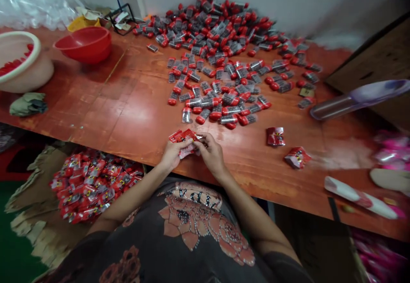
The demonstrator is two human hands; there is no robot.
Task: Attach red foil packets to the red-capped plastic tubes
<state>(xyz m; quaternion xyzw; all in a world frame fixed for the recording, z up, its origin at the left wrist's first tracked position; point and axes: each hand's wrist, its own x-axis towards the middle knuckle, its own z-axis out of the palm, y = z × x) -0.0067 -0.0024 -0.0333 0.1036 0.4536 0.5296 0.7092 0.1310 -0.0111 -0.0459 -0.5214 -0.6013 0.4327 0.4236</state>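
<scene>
At the table's front edge, my left hand [172, 154] is closed on red printed packets [186, 136], its thumb lying across them. My right hand [212, 154] pinches the right side of the same packets; whether these are cards or small folded packs, I cannot tell. Just beyond my hands lie many small clear bottles with red caps [209, 102] and dark contents. The nearest bottle [186, 115] looks paler inside than the others. To the right, two small red stacks or packs, one upper [275, 137] and one lower [297, 157], rest on the wood.
A large heap of the bottles [218, 26] stands against the wall. A red bowl [83, 45] and a cream tub [38, 67] are at left, near a crumpled cloth [28, 104]. Below left, a carton [35, 231] holds red packages [86, 184]. A clear purple-edged scoop-like thing [355, 99] lies right.
</scene>
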